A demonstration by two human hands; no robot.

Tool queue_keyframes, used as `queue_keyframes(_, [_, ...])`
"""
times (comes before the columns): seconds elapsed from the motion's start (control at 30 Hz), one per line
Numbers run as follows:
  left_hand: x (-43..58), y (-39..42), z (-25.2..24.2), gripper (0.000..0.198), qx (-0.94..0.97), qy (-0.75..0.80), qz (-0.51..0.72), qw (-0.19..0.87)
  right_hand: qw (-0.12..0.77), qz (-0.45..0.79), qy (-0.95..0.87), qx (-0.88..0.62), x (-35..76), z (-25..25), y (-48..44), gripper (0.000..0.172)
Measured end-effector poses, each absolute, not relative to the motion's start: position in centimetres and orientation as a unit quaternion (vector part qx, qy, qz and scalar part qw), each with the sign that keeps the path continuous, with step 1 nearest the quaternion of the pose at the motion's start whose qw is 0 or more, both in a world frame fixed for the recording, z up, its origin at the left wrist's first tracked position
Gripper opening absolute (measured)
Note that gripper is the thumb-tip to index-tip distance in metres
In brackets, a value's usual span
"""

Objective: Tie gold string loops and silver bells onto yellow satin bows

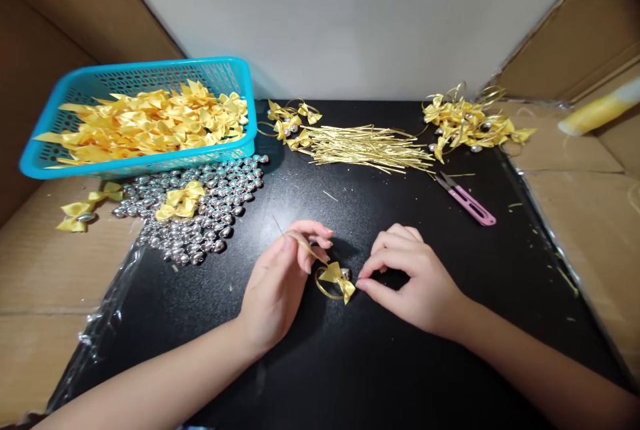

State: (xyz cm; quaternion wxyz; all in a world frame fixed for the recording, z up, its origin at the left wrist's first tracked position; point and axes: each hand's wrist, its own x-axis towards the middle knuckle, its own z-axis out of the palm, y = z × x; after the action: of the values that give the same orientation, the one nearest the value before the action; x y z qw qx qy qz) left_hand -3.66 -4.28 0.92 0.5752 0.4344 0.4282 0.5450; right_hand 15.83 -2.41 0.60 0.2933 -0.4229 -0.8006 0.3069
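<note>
Between the thumb and fingers of my left hand [280,277] runs a thin gold cord [314,255], its free end sticking up past the thumb. The cord leads down to a small yellow ribbon bow [337,278], where it forms a loop on the bow's left side. A silver bell-like bead [345,273] sits against the bow. My right hand [407,277] is closed in a pinch at the bow's right edge. What lies between its thumb and forefinger is too small to make out.
A blue basket [253,110] full of yellow bows stands at back left, with silver beads [200,237] spread before it. Gold cords [370,147] lie at the back beside finished-looking bow pieces [465,120]. Pink thread snips [473,207] rest to the right on the black tabletop [375,377].
</note>
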Motion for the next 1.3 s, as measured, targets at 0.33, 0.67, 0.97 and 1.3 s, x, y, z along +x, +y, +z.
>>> queue_keyframes(0.33, [-3.2, -4.1, 1.1, 0.035, 0.337, 0.379, 0.547, 0.666, 0.281, 0.237, -0.853, -0.370, 14.4, 1.0, -6.5, 0.010])
queue_keyframes(0.67, [-2.8, -3.8, 0.7, 0.030, 0.221, 0.353, 0.499, 0.760, 0.308, 0.202, -0.807, -0.461, 13.6, 0.0, -5.1, 0.017])
queue_keyframes(0.97, [-2.1, -3.7, 0.4, 0.029, 0.198, 0.320, 0.495, 0.783, 0.308, 0.219, -0.795, -0.474, 13.2, -0.3, -5.1, 0.020])
queue_keyframes(1.3, [-2.8, -3.6, 1.8, 0.034, 0.152, 0.269, 0.456, 0.834, 0.331, 0.208, -0.796, -0.462, 13.2, -0.5, -5.0, 0.020])
